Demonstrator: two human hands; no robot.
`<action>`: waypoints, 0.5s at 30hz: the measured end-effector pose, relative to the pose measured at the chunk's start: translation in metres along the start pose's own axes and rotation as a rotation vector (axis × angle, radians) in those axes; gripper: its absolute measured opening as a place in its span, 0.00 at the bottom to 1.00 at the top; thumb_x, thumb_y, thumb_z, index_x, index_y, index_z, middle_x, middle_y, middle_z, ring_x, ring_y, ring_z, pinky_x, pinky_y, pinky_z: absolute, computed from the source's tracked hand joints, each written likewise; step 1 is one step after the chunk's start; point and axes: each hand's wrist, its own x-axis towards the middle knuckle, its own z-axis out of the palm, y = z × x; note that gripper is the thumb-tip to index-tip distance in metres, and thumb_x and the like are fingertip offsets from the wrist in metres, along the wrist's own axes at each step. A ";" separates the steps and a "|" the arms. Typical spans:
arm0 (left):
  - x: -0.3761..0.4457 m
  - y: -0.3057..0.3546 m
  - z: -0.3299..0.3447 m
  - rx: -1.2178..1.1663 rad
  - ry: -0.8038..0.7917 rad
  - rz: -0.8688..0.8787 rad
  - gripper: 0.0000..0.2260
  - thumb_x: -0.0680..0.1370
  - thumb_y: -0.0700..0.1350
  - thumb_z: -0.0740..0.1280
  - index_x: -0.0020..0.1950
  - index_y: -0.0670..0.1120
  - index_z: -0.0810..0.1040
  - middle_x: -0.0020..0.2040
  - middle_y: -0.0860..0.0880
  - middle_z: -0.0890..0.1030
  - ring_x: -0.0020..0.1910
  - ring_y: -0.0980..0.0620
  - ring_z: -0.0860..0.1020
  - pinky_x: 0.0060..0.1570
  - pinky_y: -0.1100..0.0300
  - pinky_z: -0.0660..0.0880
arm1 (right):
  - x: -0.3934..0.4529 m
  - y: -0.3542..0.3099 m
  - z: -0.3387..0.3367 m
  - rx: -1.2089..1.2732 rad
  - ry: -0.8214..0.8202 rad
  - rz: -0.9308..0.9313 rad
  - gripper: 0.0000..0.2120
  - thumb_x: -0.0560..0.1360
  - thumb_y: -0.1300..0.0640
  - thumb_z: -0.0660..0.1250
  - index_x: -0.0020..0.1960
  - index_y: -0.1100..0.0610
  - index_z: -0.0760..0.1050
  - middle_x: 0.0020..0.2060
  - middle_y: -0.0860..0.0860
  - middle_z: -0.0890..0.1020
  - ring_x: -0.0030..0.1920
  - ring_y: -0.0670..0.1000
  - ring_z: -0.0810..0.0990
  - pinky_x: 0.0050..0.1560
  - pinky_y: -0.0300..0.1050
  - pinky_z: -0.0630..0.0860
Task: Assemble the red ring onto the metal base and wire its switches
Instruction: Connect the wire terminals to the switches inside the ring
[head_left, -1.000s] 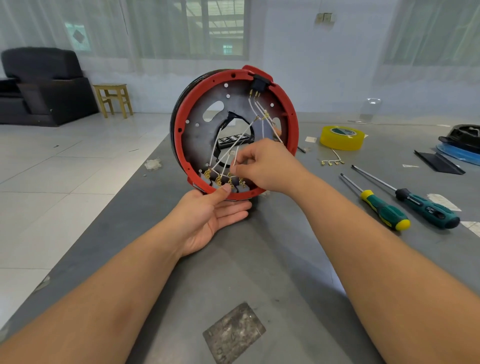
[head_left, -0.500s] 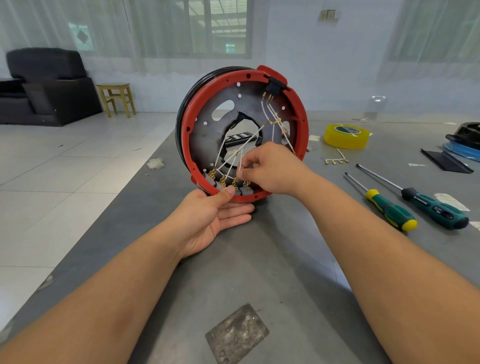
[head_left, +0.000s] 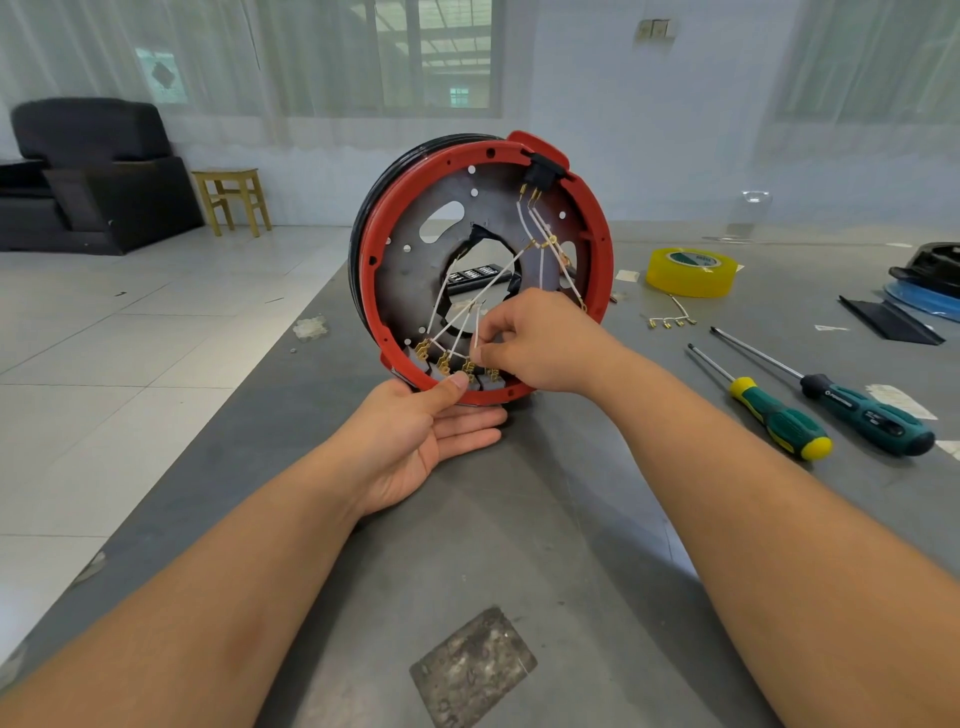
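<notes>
The red ring (head_left: 371, 244) stands on edge on the grey table, fitted round the grey metal base (head_left: 410, 275) with its central hole. A black switch (head_left: 541, 176) sits at the ring's top. White wires (head_left: 488, 286) with brass terminals run from it to a row of switches (head_left: 447, 364) at the bottom. My left hand (head_left: 421, 441) props the ring's lower rim, thumb on the red edge and fingers straight beneath. My right hand (head_left: 540, 340) pinches one white wire just above the bottom switches.
Two green-handled screwdrivers (head_left: 779, 415) (head_left: 867, 415) lie to the right. A yellow tape roll (head_left: 691, 273) and spare wired terminals (head_left: 670, 319) sit behind them. Black and blue parts (head_left: 924, 291) are at the far right. The table's left edge (head_left: 228, 415) drops to a tiled floor.
My right hand has slid lower along the wire toward the bottom switches. The left hand keeps holding the rim, and the ring stays upright.
</notes>
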 end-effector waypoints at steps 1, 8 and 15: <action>0.000 0.000 0.000 0.000 0.000 -0.001 0.12 0.86 0.40 0.63 0.60 0.31 0.79 0.54 0.33 0.86 0.54 0.38 0.87 0.47 0.49 0.86 | 0.000 0.000 0.001 -0.003 0.000 0.001 0.06 0.78 0.51 0.71 0.44 0.51 0.84 0.23 0.42 0.73 0.28 0.40 0.72 0.29 0.32 0.61; -0.001 0.001 0.000 -0.011 -0.008 -0.016 0.12 0.86 0.40 0.63 0.59 0.31 0.80 0.55 0.33 0.86 0.55 0.38 0.87 0.48 0.48 0.86 | 0.001 -0.001 0.002 -0.023 0.000 -0.011 0.06 0.78 0.51 0.71 0.42 0.48 0.82 0.24 0.41 0.73 0.28 0.37 0.73 0.28 0.30 0.63; -0.002 0.002 -0.001 -0.011 -0.025 -0.026 0.12 0.86 0.40 0.62 0.61 0.32 0.79 0.56 0.34 0.86 0.55 0.38 0.86 0.49 0.48 0.86 | -0.001 -0.001 0.001 -0.030 0.000 -0.014 0.05 0.78 0.52 0.70 0.45 0.49 0.83 0.26 0.40 0.72 0.31 0.39 0.71 0.32 0.33 0.62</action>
